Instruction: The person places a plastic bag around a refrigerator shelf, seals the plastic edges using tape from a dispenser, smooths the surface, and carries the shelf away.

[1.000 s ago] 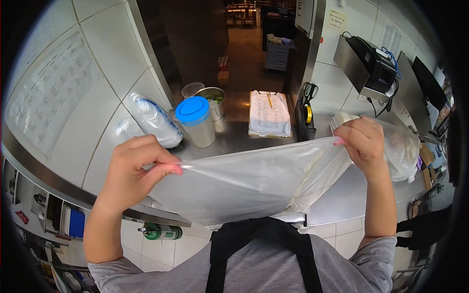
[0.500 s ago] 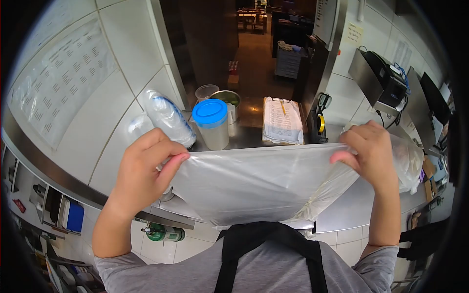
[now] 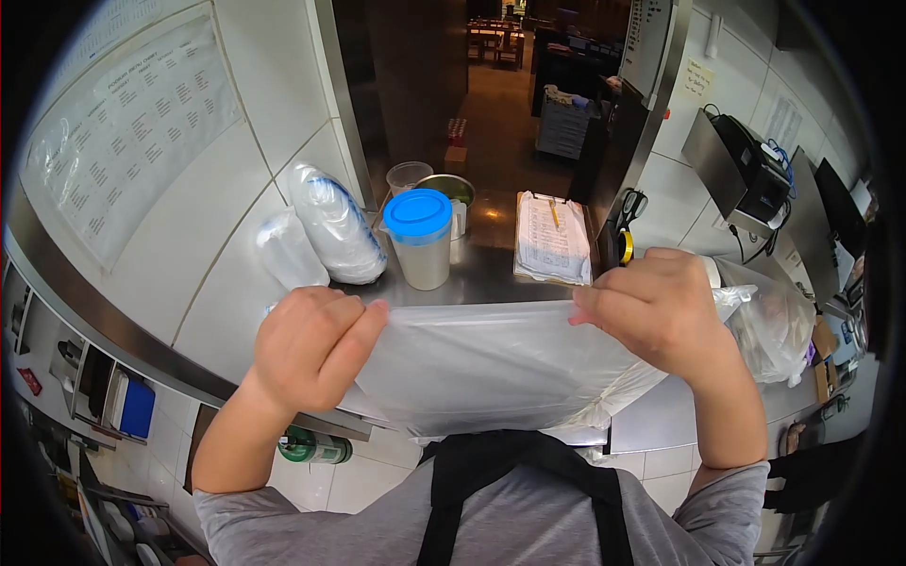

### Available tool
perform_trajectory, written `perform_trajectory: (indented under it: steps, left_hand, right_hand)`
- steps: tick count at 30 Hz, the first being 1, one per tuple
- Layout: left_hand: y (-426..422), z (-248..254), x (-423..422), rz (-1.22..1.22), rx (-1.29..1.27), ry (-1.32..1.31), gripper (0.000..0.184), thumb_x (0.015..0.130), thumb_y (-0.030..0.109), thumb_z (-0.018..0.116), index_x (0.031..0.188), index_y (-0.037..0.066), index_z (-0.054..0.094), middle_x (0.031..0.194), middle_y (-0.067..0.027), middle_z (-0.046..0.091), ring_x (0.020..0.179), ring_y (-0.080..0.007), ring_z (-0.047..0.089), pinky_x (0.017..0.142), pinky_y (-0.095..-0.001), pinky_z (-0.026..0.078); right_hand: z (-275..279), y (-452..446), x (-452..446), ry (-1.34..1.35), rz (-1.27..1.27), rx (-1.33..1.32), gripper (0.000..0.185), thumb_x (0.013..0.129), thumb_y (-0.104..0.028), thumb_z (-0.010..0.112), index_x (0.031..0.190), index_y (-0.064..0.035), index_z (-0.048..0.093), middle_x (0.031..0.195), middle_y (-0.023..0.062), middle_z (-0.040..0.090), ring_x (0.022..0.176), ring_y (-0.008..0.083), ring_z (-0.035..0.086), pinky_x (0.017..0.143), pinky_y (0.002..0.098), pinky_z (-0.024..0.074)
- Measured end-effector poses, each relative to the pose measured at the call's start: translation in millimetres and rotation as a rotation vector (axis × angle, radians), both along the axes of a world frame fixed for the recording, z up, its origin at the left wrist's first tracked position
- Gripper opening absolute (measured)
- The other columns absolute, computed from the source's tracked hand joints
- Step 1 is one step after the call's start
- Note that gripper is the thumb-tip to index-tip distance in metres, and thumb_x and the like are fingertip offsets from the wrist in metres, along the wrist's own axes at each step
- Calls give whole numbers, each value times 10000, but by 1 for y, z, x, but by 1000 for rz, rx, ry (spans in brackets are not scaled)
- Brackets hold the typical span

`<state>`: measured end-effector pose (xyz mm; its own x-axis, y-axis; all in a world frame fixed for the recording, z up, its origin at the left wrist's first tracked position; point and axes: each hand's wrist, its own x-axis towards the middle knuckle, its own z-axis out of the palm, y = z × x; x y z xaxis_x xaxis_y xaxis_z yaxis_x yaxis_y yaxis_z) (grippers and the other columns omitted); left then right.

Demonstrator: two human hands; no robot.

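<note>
A translucent white plastic bag hangs in front of my chest, its top edge stretched level between both hands. My left hand pinches that edge at its left end, fingers curled. At the right end my right hand is closed on the edge, thumb pointing inward. Behind the bag stands a clear pitcher with a blue lid. A clipboard with papers and a pencil lies on the steel counter, beyond the bag's right half.
Packs of clear plastic wares lean at the left wall. Behind the pitcher are a metal pot and a clear cup. A filled plastic bag sits at right, below a black printer. A green cylinder is low left.
My right hand has moved inward along the bag's edge and closed again on it, so the hands are closer together. The bag's top edge now hangs straighter and slightly lower.
</note>
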<state>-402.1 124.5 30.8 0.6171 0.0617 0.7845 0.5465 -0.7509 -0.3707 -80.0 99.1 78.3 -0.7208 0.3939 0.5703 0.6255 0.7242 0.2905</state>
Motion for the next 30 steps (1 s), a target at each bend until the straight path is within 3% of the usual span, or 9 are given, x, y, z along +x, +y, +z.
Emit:
perform_trajectory:
  steps: [5,7,8,10,13,22,30]
  left_hand:
    - [6,2,-11,-100,2,64,239,672,94,706,898,23,680,803,-52,589,654,-207,574,577,-309,477]
    - [10,-2,-12,-126,-211,-176,246,675,98,766,893,25,678,815,-60,600,672,-189,583,597,-281,469]
    - [8,0,-9,-125,-208,-175,246,675,98,766,893,25,678,815,-60,600,672,-189,583,597,-281,469]
    - [0,0,-3,-145,-794,-436,247,662,60,797,870,31,667,816,-69,603,702,-163,584,617,-260,457]
    - [-2,-9,-4,-216,-812,-473,220,654,-27,758,839,32,653,806,-68,599,716,-145,579,622,-247,447]
    - [-9,-18,10,-182,-642,-568,146,666,-21,679,775,36,601,774,-77,574,676,-161,560,601,-249,439]
    - [-12,-19,10,-190,-503,-545,217,600,-55,657,785,47,607,764,-75,573,659,-182,563,581,-261,451]
  right_hand:
    - [1,-8,-1,-8,-2,35,151,710,-221,703,756,-117,604,617,-34,495,489,114,501,460,271,385]
    - [0,-10,0,-8,-4,53,155,713,-223,702,760,-112,605,619,-33,492,485,113,493,456,267,378]
    - [0,-10,1,-15,-9,59,157,710,-222,704,760,-111,605,619,-33,491,484,114,491,454,270,374]
    - [-1,-11,0,-22,-9,65,160,706,-221,707,760,-110,604,619,-32,491,482,115,489,451,273,370]
    - [-1,-10,-2,-33,-22,83,157,703,-217,709,762,-114,607,615,-32,485,489,116,487,455,276,370]
    - [7,-14,-61,50,-42,-117,206,728,-238,699,730,-111,537,662,5,525,603,173,586,551,305,431]
    - [-17,4,-114,156,180,-88,102,677,-139,628,747,-106,562,681,5,522,584,164,557,557,297,425]
